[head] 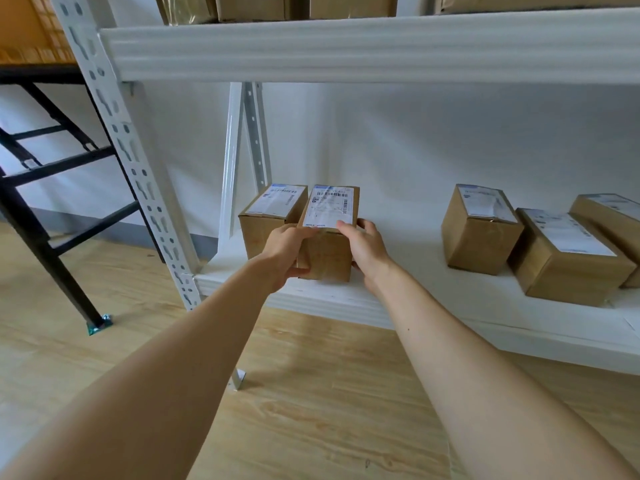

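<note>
I see labelled box (329, 252) on white shelf (408, 268), near its left end | left hand (287, 252) grips its 9 o'clock side, right hand (363, 249) its 3 o'clock side | second box (265, 223) just beside at 10 o'clock | three boxes (561, 265) well apart at 3 o'clock

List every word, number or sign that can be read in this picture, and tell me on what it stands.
No text can be read.
held box: label with barcodes and print, too blurred.
neighbour box: label with barcode, too blurred.
right boxes: labels too small and blurred.
</note>
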